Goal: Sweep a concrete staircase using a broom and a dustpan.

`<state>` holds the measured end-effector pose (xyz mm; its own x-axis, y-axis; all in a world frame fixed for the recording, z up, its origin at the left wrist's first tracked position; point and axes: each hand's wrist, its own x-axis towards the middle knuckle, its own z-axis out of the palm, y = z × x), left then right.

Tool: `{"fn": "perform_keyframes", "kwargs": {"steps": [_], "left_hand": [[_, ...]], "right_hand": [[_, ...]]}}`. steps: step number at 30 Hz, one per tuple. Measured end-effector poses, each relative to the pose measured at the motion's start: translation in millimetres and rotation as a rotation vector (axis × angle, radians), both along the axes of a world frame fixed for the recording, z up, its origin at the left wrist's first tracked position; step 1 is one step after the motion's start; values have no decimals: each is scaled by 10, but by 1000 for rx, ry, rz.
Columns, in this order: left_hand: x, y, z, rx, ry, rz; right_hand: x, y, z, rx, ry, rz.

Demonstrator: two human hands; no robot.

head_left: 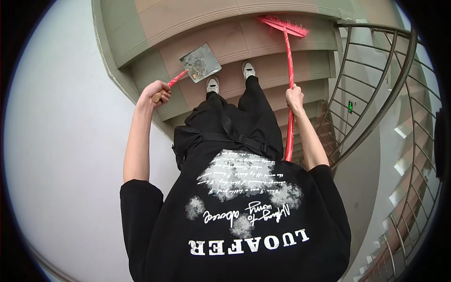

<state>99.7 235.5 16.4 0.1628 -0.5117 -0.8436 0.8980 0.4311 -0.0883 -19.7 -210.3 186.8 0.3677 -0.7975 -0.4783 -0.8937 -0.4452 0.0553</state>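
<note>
My left hand (160,92) is closed round the wooden end of a short red handle. That handle belongs to a metal dustpan (206,60), held over the stairs in front of my left shoe, with grey dust and bits of litter on its pan. In my right hand (294,97) is the long red shaft of a broom (288,54), gripped partway along. The broom's red bristled head lies at the far end, against a stair near the railing side. The shaft's lower end passes down beside my body.
Brown and green stair steps (197,28) curve across the front, with my white shoes (249,69) on one step. A metal railing (361,70) bends along the right, with more stairs below it. A pale wall (61,131) borders the left.
</note>
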Motion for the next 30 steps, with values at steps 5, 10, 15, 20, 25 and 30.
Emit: {"fn": "perform_keyframes", "kwargs": {"steps": [5,10,15,20,25,30], "left_hand": [[507,-166,-15,31,-39,37],[788,-320,7,37,-81,48],[952,-325,91,56,-101,43],[982,-398,216,64,-118,7],[1143,-378,186,65,-132,-30],[1309,-415,213,59,-154,-72]], "right_hand": [[286,229,-135,89,6,238],[265,415,-432,133,34,476],[-205,704,-230,185,78,696],[-375,934,450,505,100,525],[-479,1035,556,501,5,458],[-680,962,444,529,-228,258]]}}
